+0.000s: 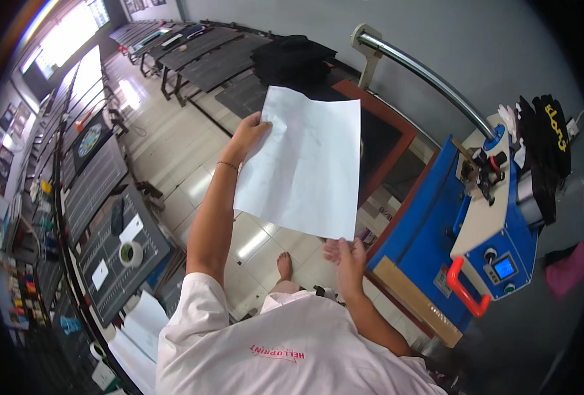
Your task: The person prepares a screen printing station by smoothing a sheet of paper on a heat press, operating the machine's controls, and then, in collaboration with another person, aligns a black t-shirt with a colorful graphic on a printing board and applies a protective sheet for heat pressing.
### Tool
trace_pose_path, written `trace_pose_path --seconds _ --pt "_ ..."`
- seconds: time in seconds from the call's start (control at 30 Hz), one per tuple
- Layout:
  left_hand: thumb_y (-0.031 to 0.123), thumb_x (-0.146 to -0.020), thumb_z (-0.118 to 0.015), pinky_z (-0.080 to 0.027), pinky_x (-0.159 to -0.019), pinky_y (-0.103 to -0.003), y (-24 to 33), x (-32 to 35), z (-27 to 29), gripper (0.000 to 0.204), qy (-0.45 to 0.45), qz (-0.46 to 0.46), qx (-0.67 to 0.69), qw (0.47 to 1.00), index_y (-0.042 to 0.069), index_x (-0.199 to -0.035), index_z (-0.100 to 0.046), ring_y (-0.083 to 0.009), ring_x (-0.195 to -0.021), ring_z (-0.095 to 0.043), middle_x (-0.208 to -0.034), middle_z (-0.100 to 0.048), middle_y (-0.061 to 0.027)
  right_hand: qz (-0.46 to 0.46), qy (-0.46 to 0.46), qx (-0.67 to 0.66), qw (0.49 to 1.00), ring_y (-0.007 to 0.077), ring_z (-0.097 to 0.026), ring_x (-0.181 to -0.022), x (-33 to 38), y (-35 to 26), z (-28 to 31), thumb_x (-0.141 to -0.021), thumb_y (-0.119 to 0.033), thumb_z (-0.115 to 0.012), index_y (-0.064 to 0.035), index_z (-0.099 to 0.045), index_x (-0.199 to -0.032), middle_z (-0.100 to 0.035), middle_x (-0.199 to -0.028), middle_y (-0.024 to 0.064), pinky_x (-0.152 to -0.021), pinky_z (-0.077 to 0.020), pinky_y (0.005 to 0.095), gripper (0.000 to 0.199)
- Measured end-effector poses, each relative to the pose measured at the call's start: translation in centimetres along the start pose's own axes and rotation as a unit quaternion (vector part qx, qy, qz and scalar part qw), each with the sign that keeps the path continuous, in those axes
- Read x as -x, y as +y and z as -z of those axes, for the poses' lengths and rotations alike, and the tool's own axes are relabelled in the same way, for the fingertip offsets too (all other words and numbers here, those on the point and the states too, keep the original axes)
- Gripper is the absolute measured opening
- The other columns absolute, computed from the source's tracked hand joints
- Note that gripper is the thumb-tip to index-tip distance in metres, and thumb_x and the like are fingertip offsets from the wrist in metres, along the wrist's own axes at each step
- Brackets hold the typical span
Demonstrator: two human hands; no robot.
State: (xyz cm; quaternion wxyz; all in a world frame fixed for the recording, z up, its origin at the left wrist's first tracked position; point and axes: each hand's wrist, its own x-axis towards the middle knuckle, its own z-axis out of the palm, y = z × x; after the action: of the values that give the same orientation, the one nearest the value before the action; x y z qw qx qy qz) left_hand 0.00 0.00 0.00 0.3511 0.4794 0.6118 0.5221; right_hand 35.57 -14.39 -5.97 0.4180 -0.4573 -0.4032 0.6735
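Both hands meet at one large white sheet of paper (305, 164). The left hand (248, 136) grips its far left edge, thumb flat on the face and the other fingers tucked behind. The right hand (348, 260) is at the near right corner, fingertips touching it; whether they pinch it or only steady it, I cannot tell. Taking such a limp sheet at nearly opposite corners probably keeps it spread; soft waves run down its face even so.

The paper is up in the air before the body, above the tiled floor (180, 191), where nothing beneath can crease it. Just right of it lies a dark board in a reddish-brown frame (391, 148); nearer on the right is a blue machine (519, 243) whose red handle (462, 289) faces the near side, likely for an easy reach. Far beyond the sheet, black cloth (289, 59) is piled on a table, seemingly to keep it together. On the near left, a roll of tape (131, 254) sits on a dark tabletop (137, 201).
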Motion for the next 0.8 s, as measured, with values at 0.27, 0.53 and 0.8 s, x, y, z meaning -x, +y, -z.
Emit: trace_pose_path --seconds 0.27,0.53,0.8 --pt "0.023 -0.088 -0.066 -0.047 -0.073 -0.031 -4.8 -16.7 0.8 0.026 -0.149 -0.002 -0.185 0.971 -0.001 -0.099 -0.065 -0.0126 -0.079 -0.058 -0.086 -0.063 -0.0038 -0.064 0.140 -0.191 0.969 0.0238 -0.068 -0.088 -9.4 0.6 -6.6 -0.100 -0.016 -0.050 -0.0067 -0.044 -0.103 -0.064 -0.107 0.0151 -0.075 -0.0585 0.0370 0.012" --pt "0.024 -0.086 -0.066 -0.050 -0.078 -0.043 -7.6 -20.6 -3.6 0.026 -0.083 -0.021 -0.345 0.935 0.000 -0.093 -0.063 -0.0364 -0.086 -0.065 -0.088 -0.067 -0.0214 -0.174 0.141 -0.185 0.957 0.0228 -0.069 -0.077 -12.2 1.6 -6.4 -0.100 -0.020 -0.052 -0.0057 -0.050 -0.104 -0.067 -0.100 0.0139 -0.067 -0.0598 0.0353 0.016" --pt "0.028 -0.085 -0.066 -0.046 -0.093 -0.049 -6.8 -20.9 -6.2 0.042 -0.019 -0.150 -0.444 0.883 0.007 -0.120 -0.056 -0.0410 -0.115 -0.054 -0.128 -0.056 -0.0196 0.026 -0.028 0.248 0.968 0.0218 -0.071 -0.089 -15.0 -7.3 -10.4 -0.098 -0.026 -0.058 0.0014 -0.063 -0.103 -0.071 -0.096 0.0139 -0.080 -0.0544 0.0341 0.028"
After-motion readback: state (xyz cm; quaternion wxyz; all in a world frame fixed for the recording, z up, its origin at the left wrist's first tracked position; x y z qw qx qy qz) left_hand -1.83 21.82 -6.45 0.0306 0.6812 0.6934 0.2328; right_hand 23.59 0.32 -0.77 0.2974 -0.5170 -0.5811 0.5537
